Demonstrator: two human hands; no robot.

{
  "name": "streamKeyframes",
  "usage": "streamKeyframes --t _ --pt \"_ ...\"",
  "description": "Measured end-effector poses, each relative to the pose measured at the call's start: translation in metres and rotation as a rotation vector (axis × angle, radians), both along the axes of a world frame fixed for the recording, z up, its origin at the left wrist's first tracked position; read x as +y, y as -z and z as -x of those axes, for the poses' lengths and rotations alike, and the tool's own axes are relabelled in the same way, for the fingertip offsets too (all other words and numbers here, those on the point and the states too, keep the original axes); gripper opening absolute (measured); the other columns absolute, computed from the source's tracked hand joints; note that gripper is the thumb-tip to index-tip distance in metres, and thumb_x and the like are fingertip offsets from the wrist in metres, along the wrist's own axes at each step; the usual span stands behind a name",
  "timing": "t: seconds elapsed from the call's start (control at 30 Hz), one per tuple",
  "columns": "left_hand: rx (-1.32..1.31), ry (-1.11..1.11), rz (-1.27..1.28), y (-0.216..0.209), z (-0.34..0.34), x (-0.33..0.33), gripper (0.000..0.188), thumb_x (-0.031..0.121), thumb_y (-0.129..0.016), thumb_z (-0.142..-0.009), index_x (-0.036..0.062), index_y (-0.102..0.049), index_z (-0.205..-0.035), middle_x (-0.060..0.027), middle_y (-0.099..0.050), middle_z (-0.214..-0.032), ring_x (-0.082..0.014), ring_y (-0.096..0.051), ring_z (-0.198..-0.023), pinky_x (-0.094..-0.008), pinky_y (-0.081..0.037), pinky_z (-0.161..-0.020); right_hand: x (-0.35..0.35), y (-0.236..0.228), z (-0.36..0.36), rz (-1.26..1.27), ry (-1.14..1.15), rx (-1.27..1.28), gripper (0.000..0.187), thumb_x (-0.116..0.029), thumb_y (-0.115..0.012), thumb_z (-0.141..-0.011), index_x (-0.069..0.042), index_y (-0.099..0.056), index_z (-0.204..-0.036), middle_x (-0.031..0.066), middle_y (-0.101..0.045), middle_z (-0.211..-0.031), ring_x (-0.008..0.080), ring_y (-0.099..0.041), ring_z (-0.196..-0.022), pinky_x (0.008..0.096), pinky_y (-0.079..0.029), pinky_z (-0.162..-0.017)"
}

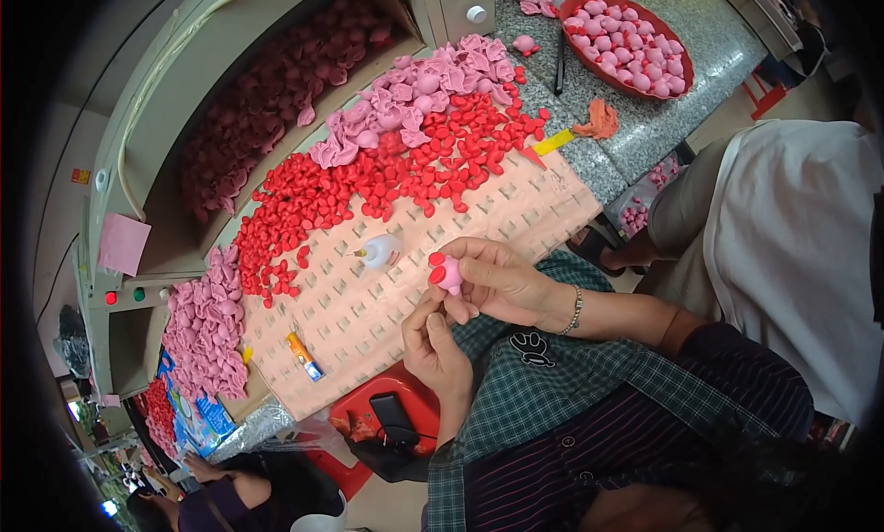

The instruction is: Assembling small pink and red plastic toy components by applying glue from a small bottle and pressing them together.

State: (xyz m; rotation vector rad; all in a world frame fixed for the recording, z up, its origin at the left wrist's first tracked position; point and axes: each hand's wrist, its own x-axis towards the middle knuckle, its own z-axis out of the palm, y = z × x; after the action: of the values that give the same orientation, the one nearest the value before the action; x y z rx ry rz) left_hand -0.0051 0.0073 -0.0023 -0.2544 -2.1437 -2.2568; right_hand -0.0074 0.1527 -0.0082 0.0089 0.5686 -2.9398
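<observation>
My right hand clamps its fingers on a small pink piece with red bits, above the perforated board. My left hand pinches it from below, to steady it.

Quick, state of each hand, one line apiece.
Left hand: fingers curled, fingertips touching the underside of the pink piece.
Right hand: closed on the pink piece with its red cap.

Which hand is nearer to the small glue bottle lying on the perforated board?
Right. The right hand, gripping a pink piece, sits just right of the glue bottle. The left hand is lower, farther from it.
</observation>
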Motion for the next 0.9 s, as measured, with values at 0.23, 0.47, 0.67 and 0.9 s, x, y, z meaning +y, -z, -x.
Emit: streamKeyframes --t 0.23,0.47,0.67,0.9 --pt "0.039 0.093 0.094 0.017 0.005 0.003 0.019 0.006 -0.049 -0.103 -0.0077 -0.057 -0.113 -0.0221 -0.063 -0.12 -0.0223 -0.065 -0.1 -0.0347 -0.056 -0.089 0.014 0.017 0.003 0.101 0.063 -0.025 0.029 -0.015 -0.059 -0.1 -0.006 -0.055 -0.127 0.0128 -0.066 -0.099 0.0226 -0.065 -0.078 0.0333 -0.053 -0.068" --pt "0.184 0.023 0.084 0.025 0.0 -0.002 0.019 0.003 -0.055 -0.1 -0.0122 -0.058 -0.11 -0.0221 -0.065 -0.108 -0.0248 -0.065 -0.096 -0.0326 -0.058 -0.083 -0.001 0.017 0.011 0.014 -0.003 0.068 0.024 -0.01 -0.061 -0.098 -0.004 -0.057 -0.121 0.0058 -0.067 -0.092 0.0127 -0.066 -0.073 0.0256 -0.055 -0.064" --pt "0.18 0.027 0.098 0.037 0.006 0.012 0.022 0.006 -0.056 -0.099 -0.0113 -0.057 -0.114 -0.0244 -0.065 -0.108 -0.0283 -0.068 -0.093 -0.0344 -0.062 -0.08 0.013 0.006 0.007 0.011 0.008 0.028 0.025 -0.007 -0.062 -0.097 -0.003 -0.058 -0.121 0.0066 -0.067 -0.095 0.0099 -0.063 -0.073 0.0226 -0.051 -0.061" --pt "0.228 0.101 0.085 0.049 0.014 0.004 0.024 0.004 -0.055 -0.098 -0.0131 -0.055 -0.116 -0.0257 -0.066 -0.111 -0.0323 -0.069 -0.097 -0.036 -0.058 -0.09 0.035 0.009 0.005 0.083 0.07 0.242 0.036 -0.007 -0.066 -0.093 0.002 -0.055 -0.126 0.0093 -0.066 -0.11 0.0145 -0.064 -0.088 0.0265 -0.052 -0.073"
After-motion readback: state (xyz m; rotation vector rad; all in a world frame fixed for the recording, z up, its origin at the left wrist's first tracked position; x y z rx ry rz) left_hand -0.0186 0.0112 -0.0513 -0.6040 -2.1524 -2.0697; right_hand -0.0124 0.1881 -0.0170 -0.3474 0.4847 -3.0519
